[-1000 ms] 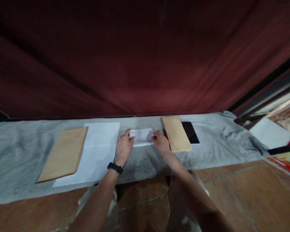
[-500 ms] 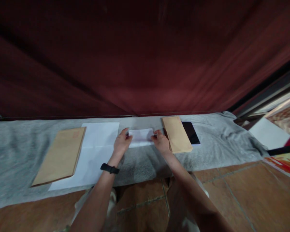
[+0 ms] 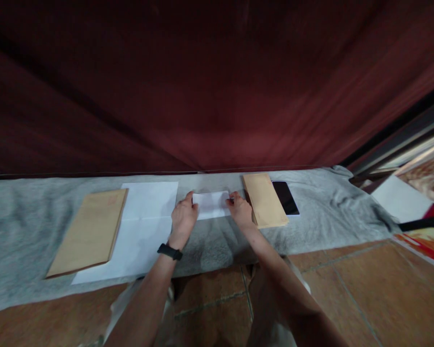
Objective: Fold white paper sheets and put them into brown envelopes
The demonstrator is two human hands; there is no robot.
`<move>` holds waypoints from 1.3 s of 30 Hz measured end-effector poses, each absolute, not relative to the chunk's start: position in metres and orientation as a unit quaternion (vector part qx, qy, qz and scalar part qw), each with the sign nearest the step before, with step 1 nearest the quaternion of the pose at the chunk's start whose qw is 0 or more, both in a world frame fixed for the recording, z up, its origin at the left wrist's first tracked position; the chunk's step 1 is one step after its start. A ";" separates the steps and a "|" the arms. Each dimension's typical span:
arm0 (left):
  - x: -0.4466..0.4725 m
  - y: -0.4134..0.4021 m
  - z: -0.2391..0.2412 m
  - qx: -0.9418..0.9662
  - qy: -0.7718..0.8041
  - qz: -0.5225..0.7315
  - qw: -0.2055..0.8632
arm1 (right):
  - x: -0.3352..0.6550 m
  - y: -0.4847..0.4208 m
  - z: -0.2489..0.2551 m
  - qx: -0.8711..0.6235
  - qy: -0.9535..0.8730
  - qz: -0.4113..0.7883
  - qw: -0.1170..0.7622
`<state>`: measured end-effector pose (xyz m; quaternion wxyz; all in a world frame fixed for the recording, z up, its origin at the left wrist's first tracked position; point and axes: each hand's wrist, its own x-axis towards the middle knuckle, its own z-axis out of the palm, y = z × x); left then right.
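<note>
A small folded white paper (image 3: 212,204) lies on the grey cloth (image 3: 329,212) between my two hands. My left hand (image 3: 183,218), with a black watch on its wrist, presses its curled fingers on the paper's left end. My right hand (image 3: 240,210) pinches the paper's right end. Just right of that hand lies a brown envelope (image 3: 264,199). To the left of my left hand a large white sheet (image 3: 141,226) lies flat, with a second brown envelope (image 3: 89,232) overlapping its left side.
A black phone (image 3: 285,197) rests beside the right envelope. A dark red curtain (image 3: 210,86) hangs behind the cloth. Brown floor tiles (image 3: 365,289) lie in front. White and coloured papers (image 3: 405,197) sit at the far right.
My hands stayed on the folded paper, shifting slightly; the paper now lies flatter and neater. The view drifted a little.
</note>
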<state>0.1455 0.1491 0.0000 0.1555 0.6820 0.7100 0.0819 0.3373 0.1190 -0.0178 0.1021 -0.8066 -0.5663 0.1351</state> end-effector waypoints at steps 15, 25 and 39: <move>0.147 0.152 -0.003 0.672 0.719 0.083 0.159 | 0.331 0.115 -0.022 -0.796 -0.591 0.067 0.108; 0.149 0.152 -0.001 0.680 0.712 0.083 0.158 | 0.326 0.102 -0.023 -0.723 -0.671 -0.021 0.166; 0.151 0.148 0.001 0.683 0.713 0.076 0.139 | 0.317 0.097 -0.060 -0.657 -0.738 0.005 0.155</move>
